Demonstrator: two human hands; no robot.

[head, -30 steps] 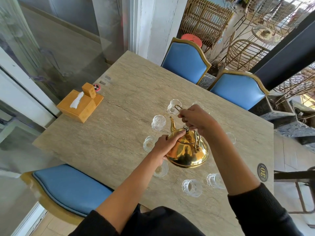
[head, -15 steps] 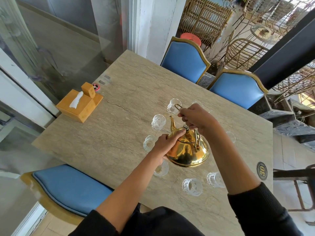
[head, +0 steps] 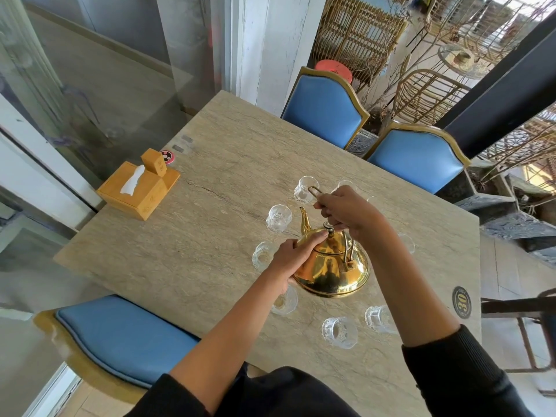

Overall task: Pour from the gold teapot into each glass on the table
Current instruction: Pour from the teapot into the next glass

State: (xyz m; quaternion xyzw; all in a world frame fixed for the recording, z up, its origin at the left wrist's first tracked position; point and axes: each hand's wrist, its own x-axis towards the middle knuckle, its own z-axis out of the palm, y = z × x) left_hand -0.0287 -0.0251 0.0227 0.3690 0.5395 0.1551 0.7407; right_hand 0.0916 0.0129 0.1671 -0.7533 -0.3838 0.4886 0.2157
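My right hand (head: 346, 210) gripping the gold teapot (head: 331, 266) handle, left hand (head: 293, 255) — fingers on its lid — glasses (head: 278, 218) ringing it, mid-table (head: 210, 236).

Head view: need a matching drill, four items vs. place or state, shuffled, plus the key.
Column 1:
1. gold teapot
2. tissue box
3. left hand
4. round "30" sticker

Column 2:
A. on the table's right edge
B. held above the table by its handle in the right hand
C. fingers rest on the lid
D. near the table's far left corner, a tissue sticking out

Pairs: 1-B, 2-D, 3-C, 4-A
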